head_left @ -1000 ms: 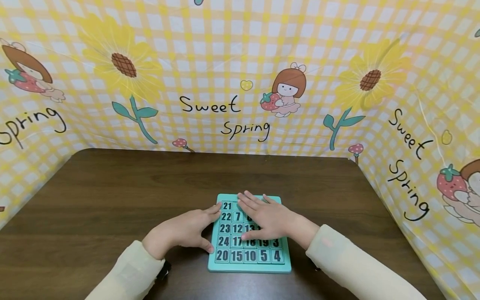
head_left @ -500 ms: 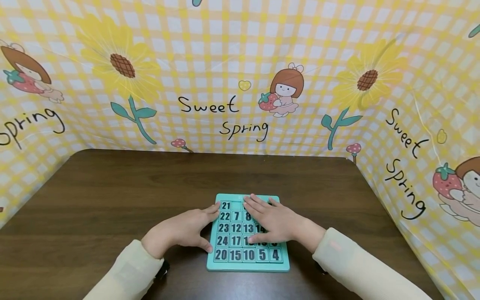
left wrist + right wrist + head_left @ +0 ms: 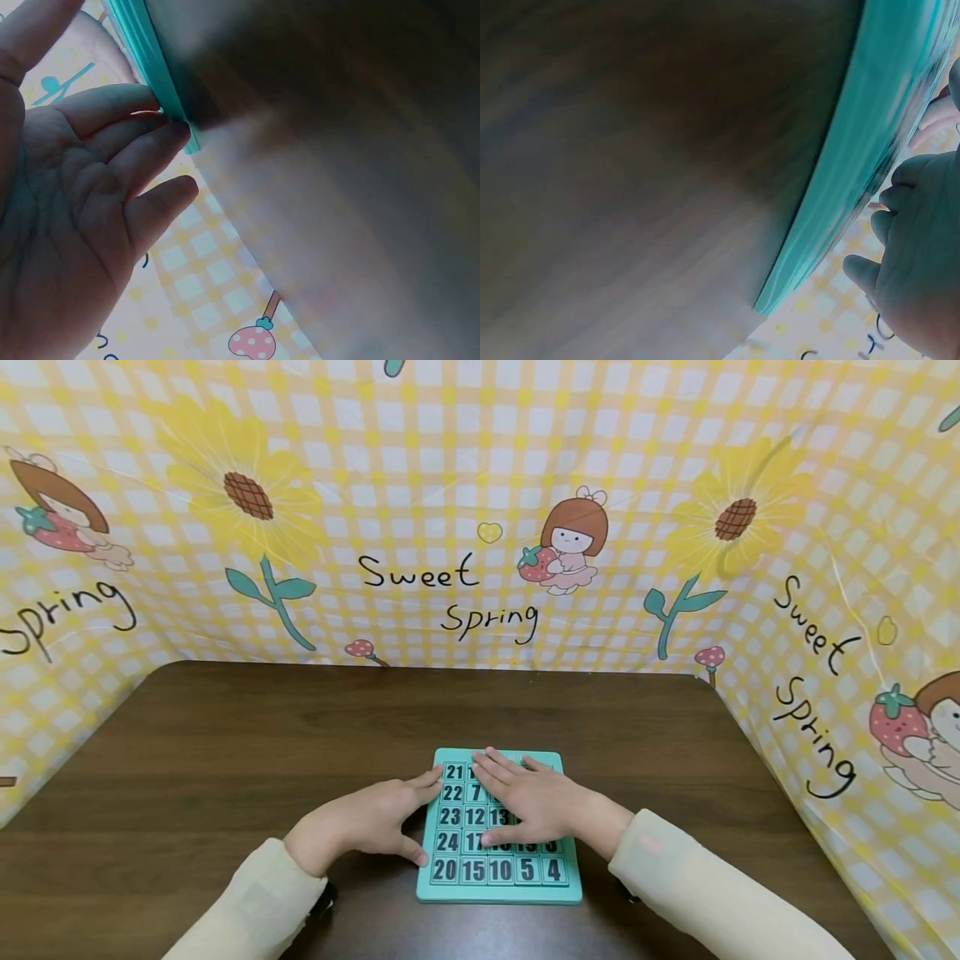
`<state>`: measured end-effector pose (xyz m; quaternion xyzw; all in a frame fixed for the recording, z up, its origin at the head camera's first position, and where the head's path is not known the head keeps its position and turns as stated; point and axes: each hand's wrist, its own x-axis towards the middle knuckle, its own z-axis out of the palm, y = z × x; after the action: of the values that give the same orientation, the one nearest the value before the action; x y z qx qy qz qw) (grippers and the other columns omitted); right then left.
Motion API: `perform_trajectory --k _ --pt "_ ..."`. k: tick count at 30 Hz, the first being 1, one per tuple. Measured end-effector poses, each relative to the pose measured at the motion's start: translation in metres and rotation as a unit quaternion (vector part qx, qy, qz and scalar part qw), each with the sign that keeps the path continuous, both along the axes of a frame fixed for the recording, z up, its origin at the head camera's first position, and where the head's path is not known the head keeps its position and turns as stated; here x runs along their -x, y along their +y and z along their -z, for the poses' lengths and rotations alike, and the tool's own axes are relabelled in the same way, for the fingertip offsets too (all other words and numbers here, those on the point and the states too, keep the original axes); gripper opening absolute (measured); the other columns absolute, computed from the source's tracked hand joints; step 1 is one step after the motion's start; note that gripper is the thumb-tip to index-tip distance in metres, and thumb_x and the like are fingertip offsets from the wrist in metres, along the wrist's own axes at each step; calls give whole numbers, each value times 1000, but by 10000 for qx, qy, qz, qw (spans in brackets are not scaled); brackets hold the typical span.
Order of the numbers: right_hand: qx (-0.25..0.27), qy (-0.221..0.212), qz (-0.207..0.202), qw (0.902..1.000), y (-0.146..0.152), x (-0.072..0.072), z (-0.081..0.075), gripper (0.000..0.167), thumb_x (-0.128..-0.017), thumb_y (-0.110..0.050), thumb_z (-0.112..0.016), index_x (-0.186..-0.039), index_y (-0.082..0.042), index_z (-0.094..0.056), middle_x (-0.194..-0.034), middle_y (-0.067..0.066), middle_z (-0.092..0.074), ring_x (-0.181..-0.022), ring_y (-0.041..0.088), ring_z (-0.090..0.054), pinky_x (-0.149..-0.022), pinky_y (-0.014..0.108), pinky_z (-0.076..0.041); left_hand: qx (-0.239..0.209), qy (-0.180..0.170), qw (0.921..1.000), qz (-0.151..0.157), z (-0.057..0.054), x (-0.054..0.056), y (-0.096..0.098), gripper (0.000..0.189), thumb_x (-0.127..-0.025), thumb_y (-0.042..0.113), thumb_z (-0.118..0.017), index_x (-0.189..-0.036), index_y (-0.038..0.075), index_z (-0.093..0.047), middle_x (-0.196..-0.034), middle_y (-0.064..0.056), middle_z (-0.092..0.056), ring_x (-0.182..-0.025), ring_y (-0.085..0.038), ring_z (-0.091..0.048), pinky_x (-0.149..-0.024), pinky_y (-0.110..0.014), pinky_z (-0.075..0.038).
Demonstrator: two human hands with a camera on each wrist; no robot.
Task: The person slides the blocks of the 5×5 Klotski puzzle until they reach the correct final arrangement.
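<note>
A turquoise number sliding puzzle (image 3: 498, 895) lies flat on the table, its tiles printed with black numbers. My left hand (image 3: 371, 818) stands along its left edge, fingertips at the upper part and thumb near the lower corner. In the left wrist view the fingers (image 3: 154, 150) reach the puzzle's side fairly straight and spread. My right hand (image 3: 536, 797) stretches over the right and upper tiles, fingertips on the top row and thumb over the fourth row. It hides much of the upper right numbers. In the right wrist view, the palm (image 3: 922, 247) hovers beside the turquoise frame (image 3: 855, 165).
The puzzle rests near the front of a dark brown wooden table (image 3: 262, 718). Yellow checked cloth (image 3: 420, 468) with flowers and cartoon figures rises behind the table and at both sides.
My right hand moved slightly right, then back left along the top row. A bare slot beside the 21 tile now shows part of a numbered tile. My left hand stays at the edge.
</note>
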<state>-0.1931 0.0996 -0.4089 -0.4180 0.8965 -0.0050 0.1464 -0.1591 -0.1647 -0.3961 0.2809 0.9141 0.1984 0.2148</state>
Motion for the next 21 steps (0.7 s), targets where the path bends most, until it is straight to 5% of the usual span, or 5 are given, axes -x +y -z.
perform_trajectory --k 12,21 --pt "196 132 245 9994 51 -7 3 97 -93 -72 -42 -161 -12 -8 -169 4 -2 -156 23 -1 -121 61 -17 -50 -37 9999 114 5 -4 -7 118 -73 54 -82 -158 1 -19 -168 -12 -8 -151 -30 -27 -117 -50 -33" --pt "241 -6 293 9993 58 -10 6 95 -93 -72 -42 -161 -13 -11 -169 3 -3 -156 23 -2 -121 62 -16 41 199 9996 183 10 -5 -5 126 -70 58 -83 -158 -1 -15 -168 -15 -4 -145 -32 -37 -113 -49 -38"
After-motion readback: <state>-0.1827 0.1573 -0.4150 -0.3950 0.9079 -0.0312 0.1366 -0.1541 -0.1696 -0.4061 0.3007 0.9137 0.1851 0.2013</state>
